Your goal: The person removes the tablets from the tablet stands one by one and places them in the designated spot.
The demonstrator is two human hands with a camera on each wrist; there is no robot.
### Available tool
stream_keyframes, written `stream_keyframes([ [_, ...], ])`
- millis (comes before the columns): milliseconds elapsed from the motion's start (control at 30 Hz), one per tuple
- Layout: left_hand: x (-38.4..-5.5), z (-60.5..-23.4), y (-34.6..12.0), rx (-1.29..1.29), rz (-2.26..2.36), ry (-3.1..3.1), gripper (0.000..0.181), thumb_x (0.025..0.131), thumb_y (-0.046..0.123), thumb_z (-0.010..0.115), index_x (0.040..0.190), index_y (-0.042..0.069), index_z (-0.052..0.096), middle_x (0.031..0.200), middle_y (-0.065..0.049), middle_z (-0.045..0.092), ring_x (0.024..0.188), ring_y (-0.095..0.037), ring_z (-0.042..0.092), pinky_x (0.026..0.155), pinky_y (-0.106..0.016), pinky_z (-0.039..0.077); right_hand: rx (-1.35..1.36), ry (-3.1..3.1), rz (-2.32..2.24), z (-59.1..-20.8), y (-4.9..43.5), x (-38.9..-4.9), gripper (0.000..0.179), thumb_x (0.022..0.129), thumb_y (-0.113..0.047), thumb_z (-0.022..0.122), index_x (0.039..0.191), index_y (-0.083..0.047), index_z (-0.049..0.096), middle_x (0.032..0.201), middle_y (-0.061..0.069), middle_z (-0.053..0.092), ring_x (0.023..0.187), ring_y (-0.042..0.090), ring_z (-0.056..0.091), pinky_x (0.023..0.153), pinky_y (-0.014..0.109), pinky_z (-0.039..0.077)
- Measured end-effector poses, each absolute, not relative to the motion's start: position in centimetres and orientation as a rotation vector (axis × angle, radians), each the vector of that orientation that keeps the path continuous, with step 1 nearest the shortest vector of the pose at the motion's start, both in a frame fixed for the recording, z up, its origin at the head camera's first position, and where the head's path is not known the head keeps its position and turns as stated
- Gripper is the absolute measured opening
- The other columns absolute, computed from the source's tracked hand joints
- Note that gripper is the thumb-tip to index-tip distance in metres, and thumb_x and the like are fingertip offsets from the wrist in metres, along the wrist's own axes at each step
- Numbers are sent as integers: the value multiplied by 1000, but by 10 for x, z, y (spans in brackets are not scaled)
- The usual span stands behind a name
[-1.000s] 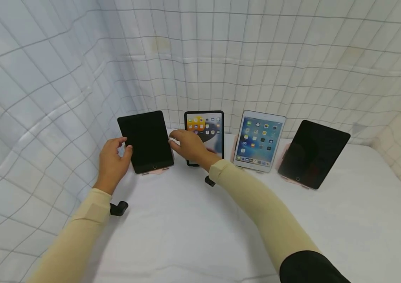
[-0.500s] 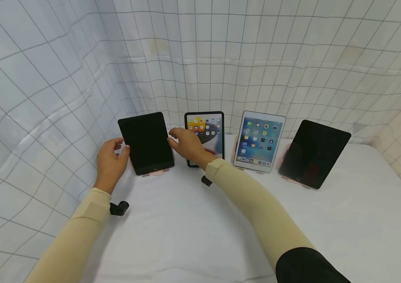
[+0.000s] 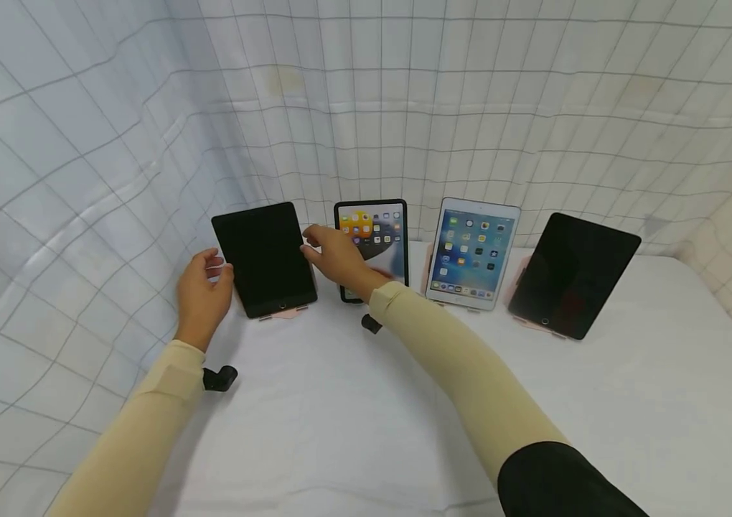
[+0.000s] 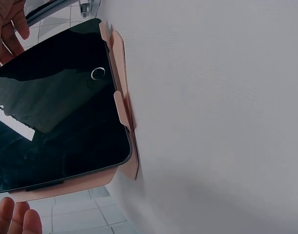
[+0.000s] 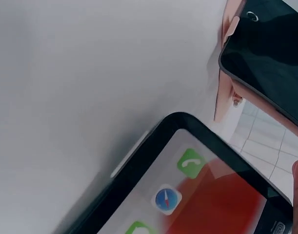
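Observation:
A black tablet (image 3: 265,262) with a dark screen leans on a pink stand (image 4: 122,83) at the left of the row. My left hand (image 3: 204,298) is at its left edge, fingers bent loosely and thumb tip beside the edge. In the left wrist view, the left fingertips (image 4: 29,222) show just outside the stand. Near the opposite edge is my right hand (image 3: 338,255), its thumb and fingers loosely bent and reaching towards the tablet's side. The right forearm crosses in front of a black-framed tablet (image 3: 387,233) with a lit screen and hides its lower part.
Further right stand a white tablet (image 3: 472,251) showing app icons and another dark-screened tablet (image 3: 573,276), tilted to the right. All rest on a white-covered table (image 3: 340,416). Grid-patterned white curtains (image 3: 366,86) enclose the back and sides. A small black camera (image 3: 220,378) sits at the left wrist.
My left hand has drawn back slightly to the left, so its thumb no longer overlaps the tablet's screen. My right hand has shifted slightly left and up in view. The tablets stay in place.

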State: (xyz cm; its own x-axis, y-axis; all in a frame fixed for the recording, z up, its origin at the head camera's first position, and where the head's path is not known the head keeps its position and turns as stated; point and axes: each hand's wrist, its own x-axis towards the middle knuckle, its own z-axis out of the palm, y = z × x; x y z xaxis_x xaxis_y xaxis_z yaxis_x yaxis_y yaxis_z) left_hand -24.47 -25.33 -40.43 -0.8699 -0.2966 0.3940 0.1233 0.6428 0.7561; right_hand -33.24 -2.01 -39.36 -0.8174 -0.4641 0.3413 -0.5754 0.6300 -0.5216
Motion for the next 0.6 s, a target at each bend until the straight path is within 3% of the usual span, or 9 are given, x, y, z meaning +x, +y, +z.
stream_keyframes([
  [133, -249, -406, -252, 141, -1141, -2375, 40, 101, 17, 54, 135, -3, 53, 119, -20, 63, 108, -31, 60, 86, -32, 45, 850, -2649, 1043, -392, -21, -333, 29, 102, -25, 58, 125, -7, 60, 114, 4, 69, 105, 15, 63, 91, 26, 50],
  [300, -253, -406, -251, 149, -1163, -2351, 37, 102, 17, 52, 133, -3, 55, 116, -20, 64, 106, -31, 60, 83, -29, 42, 796, -2637, 1154, -393, -22, -334, 29, 102, -23, 58, 126, -8, 60, 113, 4, 69, 104, 13, 64, 88, 24, 50],
  [600, -255, -402, -249, 261, -1268, -2311, 36, 103, 22, 51, 130, -2, 58, 113, -19, 62, 95, -15, 50, 81, -21, 39, 750, -2593, 1254, -394, -27, -334, 25, 101, -21, 59, 122, -7, 62, 108, 3, 70, 100, 13, 65, 85, 22, 50],
])
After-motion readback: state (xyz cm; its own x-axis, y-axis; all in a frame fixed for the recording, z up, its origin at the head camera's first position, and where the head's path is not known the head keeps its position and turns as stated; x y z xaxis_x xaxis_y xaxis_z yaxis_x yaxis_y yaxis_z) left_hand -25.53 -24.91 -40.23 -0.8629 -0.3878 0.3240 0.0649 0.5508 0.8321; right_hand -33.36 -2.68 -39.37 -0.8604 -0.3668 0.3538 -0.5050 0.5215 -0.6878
